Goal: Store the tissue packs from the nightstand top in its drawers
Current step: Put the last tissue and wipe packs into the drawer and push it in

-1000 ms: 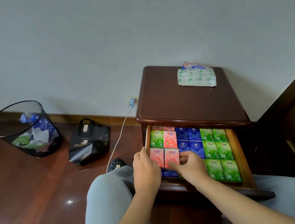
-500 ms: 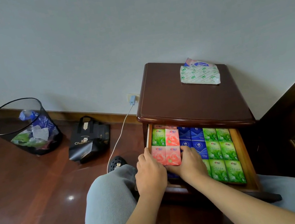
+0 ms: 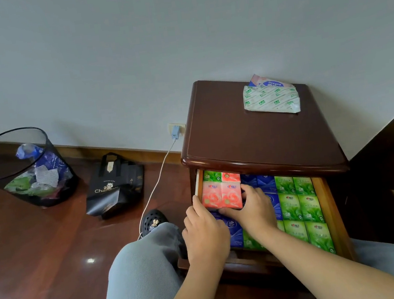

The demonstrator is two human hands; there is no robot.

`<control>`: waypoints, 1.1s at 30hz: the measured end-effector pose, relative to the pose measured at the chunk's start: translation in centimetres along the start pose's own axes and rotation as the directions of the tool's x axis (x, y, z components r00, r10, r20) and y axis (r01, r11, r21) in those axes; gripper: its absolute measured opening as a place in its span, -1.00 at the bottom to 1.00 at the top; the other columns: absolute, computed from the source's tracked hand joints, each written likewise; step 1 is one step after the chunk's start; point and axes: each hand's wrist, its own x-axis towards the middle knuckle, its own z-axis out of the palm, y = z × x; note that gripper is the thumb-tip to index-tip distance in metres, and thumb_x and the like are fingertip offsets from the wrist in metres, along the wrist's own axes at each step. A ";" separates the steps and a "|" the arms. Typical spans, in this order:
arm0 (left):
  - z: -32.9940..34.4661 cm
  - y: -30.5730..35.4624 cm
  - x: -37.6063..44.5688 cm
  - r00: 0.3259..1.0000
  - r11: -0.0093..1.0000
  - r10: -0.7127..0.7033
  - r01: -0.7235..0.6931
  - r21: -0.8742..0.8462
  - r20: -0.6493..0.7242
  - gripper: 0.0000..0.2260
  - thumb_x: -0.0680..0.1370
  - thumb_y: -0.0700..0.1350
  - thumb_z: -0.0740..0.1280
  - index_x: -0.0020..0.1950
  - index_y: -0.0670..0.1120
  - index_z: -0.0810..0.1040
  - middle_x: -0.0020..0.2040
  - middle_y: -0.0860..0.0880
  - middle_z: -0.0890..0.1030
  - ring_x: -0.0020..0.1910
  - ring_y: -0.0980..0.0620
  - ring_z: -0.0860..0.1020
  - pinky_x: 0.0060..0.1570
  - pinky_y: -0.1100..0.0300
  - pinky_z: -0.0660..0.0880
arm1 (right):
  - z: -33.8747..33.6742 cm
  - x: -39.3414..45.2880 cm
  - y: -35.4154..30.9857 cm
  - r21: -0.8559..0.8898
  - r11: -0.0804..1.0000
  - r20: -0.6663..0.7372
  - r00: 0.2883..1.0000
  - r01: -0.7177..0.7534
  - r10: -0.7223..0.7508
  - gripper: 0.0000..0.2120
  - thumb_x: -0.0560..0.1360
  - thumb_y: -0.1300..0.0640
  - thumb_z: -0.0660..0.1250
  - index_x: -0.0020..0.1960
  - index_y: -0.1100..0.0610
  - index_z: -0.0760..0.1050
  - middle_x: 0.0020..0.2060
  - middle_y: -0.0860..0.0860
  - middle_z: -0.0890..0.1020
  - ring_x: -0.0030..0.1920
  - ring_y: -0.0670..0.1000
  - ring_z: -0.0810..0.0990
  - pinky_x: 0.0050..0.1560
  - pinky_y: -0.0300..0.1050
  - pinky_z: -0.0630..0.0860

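Dark wooden flooring and a pale wall frame the nightstand, whose top drawer stands pulled out toward our knees. Our right hand curls round the near and right edges of the 2 pink packs, thumb under the near edge, while our left hand braces the left pack with thumb raised against its corner; we judge both are squaring the pair into the drawer's left column so it sits flush with its neighbours. Outward from them lie blue packs in the middle and green packs on the right, where we count about 6 showing in 2 columns; the blue ones are partly hidden by our hands, so their number is unclear. Farther back, 1 green and 1 red-pink pack peek from under the tabletop's lip. On the tabletop itself, 1 flat white-and-green soft pack rests over another near the wall, not yet stored. Beyond, on the floor, sit 1 mesh bin and 1 black bag.
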 end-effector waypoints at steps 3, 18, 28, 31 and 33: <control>0.4 -0.1 -0.2 1.000 1.000 0.009 -0.009 0.027 -0.008 -0.32 0.61 -0.07 0.18 0.67 -0.14 -0.05 0.43 -0.07 0.36 0.36 -0.09 0.44 0.26 -0.01 0.47 | 0.1 0.4 0.2 0.008 1.000 -0.009 1.000 0.015 -0.015 -0.13 0.17 -0.47 0.57 0.37 -0.10 0.51 0.12 -0.09 0.62 0.18 0.00 0.56 0.17 0.04 0.55; -0.1 0.1 -0.4 1.000 1.000 -0.002 0.003 0.030 -0.008 -0.33 0.62 -0.04 0.18 0.66 -0.10 -0.03 0.40 -0.07 0.40 0.33 -0.08 0.46 0.23 -0.01 0.51 | 0.9 2.0 -0.5 0.030 0.998 -0.083 0.995 -0.051 0.053 -0.20 0.23 -0.46 0.55 0.31 -0.05 0.50 0.16 -0.07 0.63 0.22 0.06 0.56 0.20 0.13 0.56; -0.1 0.2 -0.3 1.000 0.999 -0.005 0.005 0.036 -0.002 -0.34 0.63 -0.04 0.18 0.67 -0.10 -0.03 0.40 -0.07 0.40 0.32 -0.08 0.46 0.23 -0.01 0.51 | 1.9 2.9 -0.6 0.063 0.993 -0.234 0.966 -0.098 0.110 -0.38 0.24 -0.41 0.58 0.09 -0.02 0.58 0.07 -0.03 0.67 0.17 0.13 0.58 0.16 0.11 0.51; 0.0 0.2 -0.2 1.000 0.999 -0.014 0.014 0.047 0.004 -0.35 0.64 -0.03 0.17 0.66 -0.09 -0.03 0.41 -0.06 0.39 0.34 -0.07 0.45 0.23 0.00 0.50 | 2.0 3.6 -1.2 0.025 0.987 -0.214 0.963 -0.160 0.161 -0.35 0.24 -0.44 0.56 0.07 0.01 0.60 0.09 0.02 0.68 0.21 0.18 0.58 0.20 0.14 0.48; 0.1 0.1 -0.1 1.000 0.999 -0.019 0.018 0.049 0.017 -0.36 0.64 -0.02 0.18 0.66 -0.08 -0.02 0.41 -0.05 0.39 0.34 -0.06 0.45 0.23 0.01 0.50 | 2.0 3.7 -1.2 0.008 0.983 -0.193 0.964 -0.185 0.183 -0.33 0.24 -0.46 0.55 0.08 0.03 0.58 0.11 0.03 0.68 0.22 0.19 0.58 0.22 0.16 0.46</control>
